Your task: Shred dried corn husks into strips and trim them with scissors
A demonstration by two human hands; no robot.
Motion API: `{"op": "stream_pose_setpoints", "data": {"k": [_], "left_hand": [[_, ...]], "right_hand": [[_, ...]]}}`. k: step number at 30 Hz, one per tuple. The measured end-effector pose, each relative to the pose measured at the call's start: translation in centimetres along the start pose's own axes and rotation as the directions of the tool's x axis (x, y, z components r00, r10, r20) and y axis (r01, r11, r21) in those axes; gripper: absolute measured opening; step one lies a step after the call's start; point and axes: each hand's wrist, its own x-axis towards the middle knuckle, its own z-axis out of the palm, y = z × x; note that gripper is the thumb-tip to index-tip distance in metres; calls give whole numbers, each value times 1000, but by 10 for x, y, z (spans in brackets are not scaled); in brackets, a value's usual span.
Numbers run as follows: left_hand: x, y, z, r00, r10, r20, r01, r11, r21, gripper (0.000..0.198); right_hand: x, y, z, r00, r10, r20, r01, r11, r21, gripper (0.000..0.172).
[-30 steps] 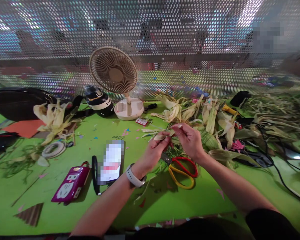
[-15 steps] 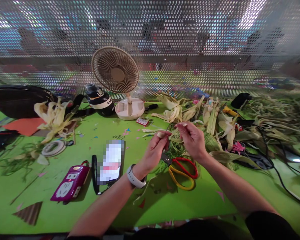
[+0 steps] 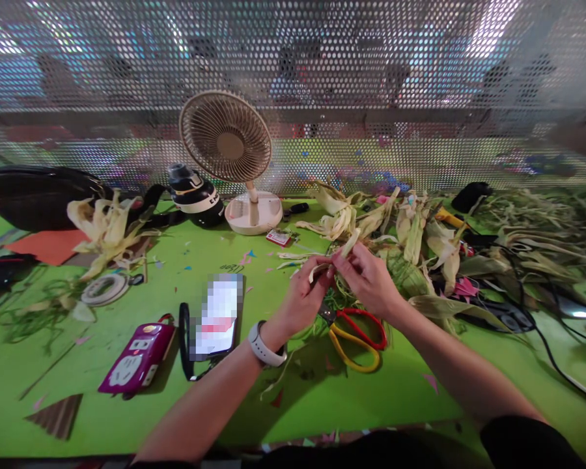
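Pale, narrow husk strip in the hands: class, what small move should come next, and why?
Perhaps slide the bare right hand up the pale, narrow husk strip: the left hand seems to hold it, and the strip's upper end sticks out.

A beige fan stands beside a black bottle on the green desk; a purple device lies near a phone.
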Motion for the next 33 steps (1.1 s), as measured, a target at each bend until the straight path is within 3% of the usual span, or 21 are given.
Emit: {"op": "stream_pose_setpoints", "data": {"k": [4,12,19,23,27,33], "left_hand": [[-1,3,0,1000,-29,-10,29,999,15,19],[1,12,-4,991,-119,58,123,991,-57,23],[4,13,-5,998,-69,9,70,997,-29,23],[3,8,-4,997,-79,-12,77,993,-87,24],[1,4,0,989,-104,-104,91,988,-124,22],[-3,5,13,945,-68,-320,22,989,-146,25]], "right_hand": [[-1,2,7,998,-46,-48,43,997,-65,27],[2,4,4,985,-147,-90,151,988,31,26],[6,6,-8,995,19,95,-25,998,58,33],[1,5,2,999,29,36,-33,992,121,28],[-2,3,11,996,-44,-74,52,994,98,26],[-4,2,13,991,-83,-105,98,983,156,24]]}}
